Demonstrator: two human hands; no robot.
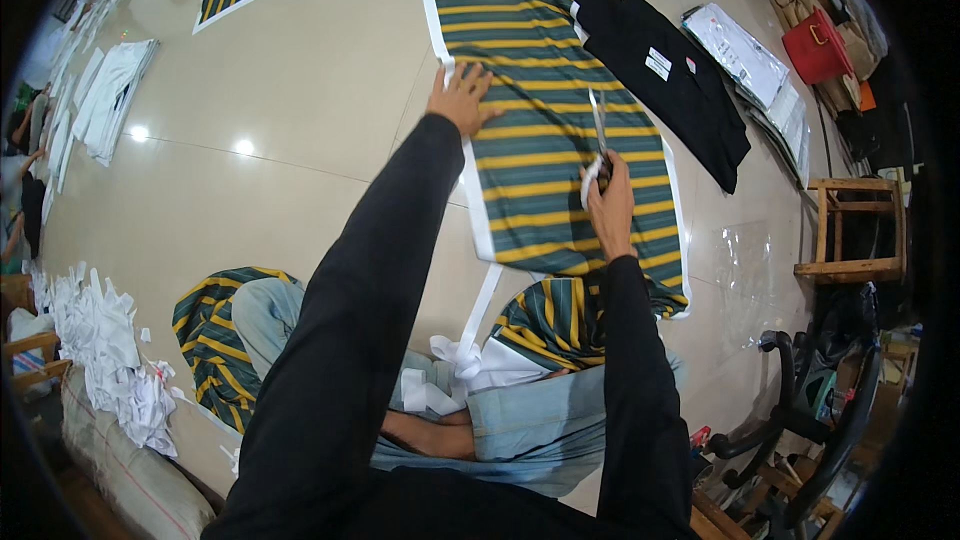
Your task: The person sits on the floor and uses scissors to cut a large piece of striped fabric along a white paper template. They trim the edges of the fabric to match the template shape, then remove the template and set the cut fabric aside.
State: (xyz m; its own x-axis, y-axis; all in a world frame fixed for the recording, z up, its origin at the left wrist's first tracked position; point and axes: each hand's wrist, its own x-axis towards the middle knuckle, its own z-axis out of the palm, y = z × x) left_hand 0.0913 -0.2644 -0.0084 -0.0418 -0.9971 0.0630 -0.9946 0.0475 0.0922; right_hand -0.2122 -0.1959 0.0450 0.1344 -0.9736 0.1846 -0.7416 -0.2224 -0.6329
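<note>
- The left hand (463, 100) lay on the striped cloth (545, 145), its fingers spread out.
- The right hand (614, 205) held scissors (600, 125) in its curled fingers over that cloth.

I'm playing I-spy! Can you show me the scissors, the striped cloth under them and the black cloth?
Scissors (599, 127): head view, on the metal blades.
Striped cloth (550, 143): head view, around its middle.
Black cloth (682, 100): head view, mid-piece, below its labels.

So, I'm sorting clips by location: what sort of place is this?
Probably a garment workshop: striped fabric spread on the tiled floor, scissors in the right hand, and heaped white scraps.
</note>
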